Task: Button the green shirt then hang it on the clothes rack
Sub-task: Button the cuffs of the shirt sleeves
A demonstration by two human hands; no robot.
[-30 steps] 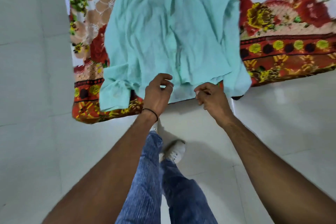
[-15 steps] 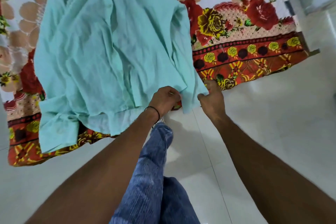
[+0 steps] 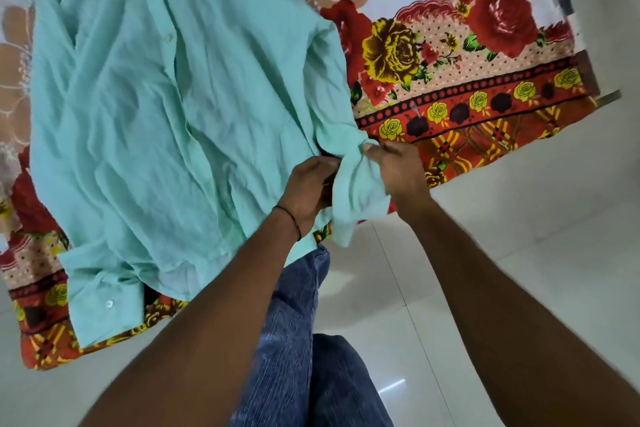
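Observation:
The light green shirt (image 3: 166,107) lies spread on the flowered bed sheet, front up, its button placket running down the middle. One sleeve cuff (image 3: 104,305) with a white button hangs over the bed's near edge at the left. The other sleeve cuff (image 3: 356,191) is lifted off the bed between my hands. My left hand (image 3: 308,187) grips it from the left, fingers curled into the cloth. My right hand (image 3: 398,166) pinches its upper edge from the right.
The bed sheet (image 3: 450,55) has red and yellow roses and a red border. Glossy white floor tiles (image 3: 519,253) lie in front of the bed. My legs in blue jeans (image 3: 294,340) stand close to the bed edge. No clothes rack is in view.
My hands moved from the shirt's bottom hem to the right sleeve cuff and lifted it off the bed. The view shifted right and closer.

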